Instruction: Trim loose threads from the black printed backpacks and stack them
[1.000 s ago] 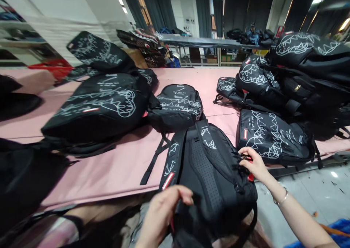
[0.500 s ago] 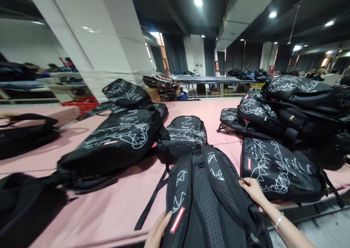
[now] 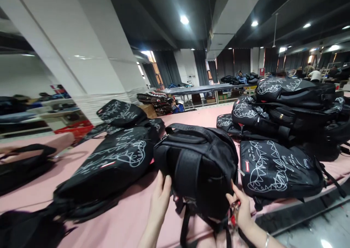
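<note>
A black backpack (image 3: pixel 207 167) stands tilted in front of me, its top handle and a wide dark band facing me and its straps hanging below. My left hand (image 3: pixel 162 193) grips its left side, fingers against the fabric. On the lower right edge, my right hand (image 3: pixel 242 204) is closed on the backpack. Something small and red with a bit of metal (image 3: pixel 235 212) shows at the right fingers; I cannot make out what it is. Just right of it lies another black backpack (image 3: pixel 279 167) with white scribble print and a red-and-white label.
Printed black backpacks lie left (image 3: pixel 109 167) and are stacked right (image 3: pixel 295 109) on the pink-covered table (image 3: pixel 117 226). At the far left, another person's hand (image 3: pixel 7 150) is by a black bag (image 3: pixel 27 164). A red crate (image 3: pixel 73 129) and a white pillar (image 3: pixel 90 51) stand behind.
The backpack showed its padded back and shoulder straps earlier; now it is turned over, with its handle end up. It covers the smaller printed bag behind. Both hands have shifted along its sides.
</note>
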Action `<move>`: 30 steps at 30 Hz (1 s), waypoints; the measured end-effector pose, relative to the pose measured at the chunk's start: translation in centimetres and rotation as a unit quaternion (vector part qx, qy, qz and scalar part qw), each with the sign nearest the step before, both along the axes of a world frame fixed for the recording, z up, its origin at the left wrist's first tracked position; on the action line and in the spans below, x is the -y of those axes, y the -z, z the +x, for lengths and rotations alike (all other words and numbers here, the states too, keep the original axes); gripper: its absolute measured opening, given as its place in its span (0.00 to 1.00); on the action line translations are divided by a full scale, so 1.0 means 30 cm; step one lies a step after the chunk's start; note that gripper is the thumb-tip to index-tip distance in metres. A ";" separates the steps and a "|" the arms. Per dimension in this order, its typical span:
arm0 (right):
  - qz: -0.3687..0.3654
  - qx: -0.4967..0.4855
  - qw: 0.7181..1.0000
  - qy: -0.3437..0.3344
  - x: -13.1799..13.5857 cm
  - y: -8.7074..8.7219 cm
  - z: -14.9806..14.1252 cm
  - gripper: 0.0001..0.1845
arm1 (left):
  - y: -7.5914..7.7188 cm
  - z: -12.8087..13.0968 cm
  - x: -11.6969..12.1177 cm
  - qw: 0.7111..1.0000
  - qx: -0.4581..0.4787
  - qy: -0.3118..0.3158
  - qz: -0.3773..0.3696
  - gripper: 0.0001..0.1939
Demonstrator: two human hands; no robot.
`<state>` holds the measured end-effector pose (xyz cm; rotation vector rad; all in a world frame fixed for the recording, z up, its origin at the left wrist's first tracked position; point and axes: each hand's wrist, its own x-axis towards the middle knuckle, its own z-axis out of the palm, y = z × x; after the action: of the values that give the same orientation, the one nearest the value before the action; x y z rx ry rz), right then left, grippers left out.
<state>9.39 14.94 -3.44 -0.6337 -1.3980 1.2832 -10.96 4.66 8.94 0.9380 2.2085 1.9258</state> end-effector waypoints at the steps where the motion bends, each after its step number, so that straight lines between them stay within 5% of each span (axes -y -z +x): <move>1: -0.001 0.006 1.000 -0.003 0.007 0.001 -0.011 0.30 | -0.014 0.014 -0.011 1.000 -0.002 -0.004 -0.004 0.32; 7: 0.020 0.079 0.994 -0.079 0.049 -0.032 -0.024 0.32 | -0.084 0.221 -0.003 0.971 -0.157 -0.148 0.100 0.18; 11: 0.041 0.088 0.989 -0.116 0.093 -0.027 -0.019 0.31 | -0.088 0.335 -0.011 0.984 -0.162 -0.021 0.077 0.13; 16: 0.010 0.100 0.985 -0.140 0.100 -0.056 0.011 0.31 | -0.116 0.344 -0.045 0.975 -0.220 -0.018 0.016 0.08; 21: -0.016 0.108 0.979 -0.172 0.044 -0.165 0.086 0.28 | -0.150 0.338 -0.057 0.962 -0.269 0.041 -0.021 0.06; 25: -0.022 0.065 0.969 -0.239 -0.003 -0.286 0.159 0.20 | -0.133 0.323 -0.073 0.974 -0.196 0.112 0.009 0.06; 30: -0.108 0.012 0.917 -0.385 -0.016 -0.367 0.169 0.26 | -0.094 0.303 -0.086 0.975 -0.129 0.164 0.073 0.06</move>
<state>14.47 15.40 7.57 -0.2265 -1.6049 2.0757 -1.86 7.26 11.74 1.5442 1.8877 1.9170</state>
